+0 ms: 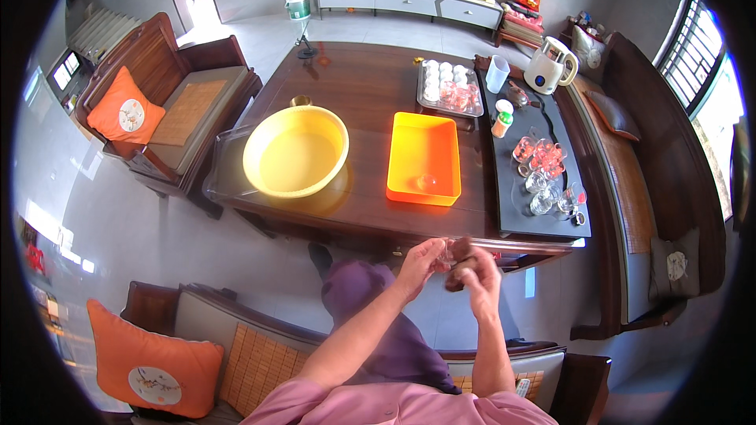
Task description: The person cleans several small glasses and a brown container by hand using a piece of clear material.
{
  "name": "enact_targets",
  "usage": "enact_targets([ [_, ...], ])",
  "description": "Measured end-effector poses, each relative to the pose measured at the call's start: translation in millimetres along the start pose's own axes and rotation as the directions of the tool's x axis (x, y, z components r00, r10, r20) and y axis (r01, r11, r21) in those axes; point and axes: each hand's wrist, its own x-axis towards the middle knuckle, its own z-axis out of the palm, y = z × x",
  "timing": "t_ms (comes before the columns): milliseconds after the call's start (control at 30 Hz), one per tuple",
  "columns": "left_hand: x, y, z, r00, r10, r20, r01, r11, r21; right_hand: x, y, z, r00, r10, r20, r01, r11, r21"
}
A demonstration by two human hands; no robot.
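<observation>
Just in front of the dark wooden table's near edge, my left hand [418,267] pinches a small clear glass cup [445,254], partly hidden by fingers. My right hand [484,284] grips a brown cloth [455,280] that is bunched against the cup. Beyond my hands, an orange rectangular plastic tray [424,141] stands on the table, with one clear cup [426,182] inside near its front. To its left is a round yellow plastic basin [295,153]; the liquid in it, if any, is hard to make out.
A black tea tray [514,189] at right bears several clear glasses [540,200], red-patterned cups [546,159], a toothpick container [502,124] and a white electric kettle [549,68]. Behind the orange tray sits a clear tray [452,103] of cups. Wooden sofas [667,147] flank the table [360,82].
</observation>
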Motion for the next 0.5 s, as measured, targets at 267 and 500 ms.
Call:
enact_targets([
  [267,-2,1,2,0.999,-0.042,0.011,0.041,0.998,0.047,-5,36,-1,0.964,-0.264,-0.024,0.189,0.748,-0.636],
  [500,-8,0,10,0.958,0.207,0.196,-0.266,0.897,0.354,0,15,-10,0.979,0.131,-0.158,-0.136,0.991,-0.016],
])
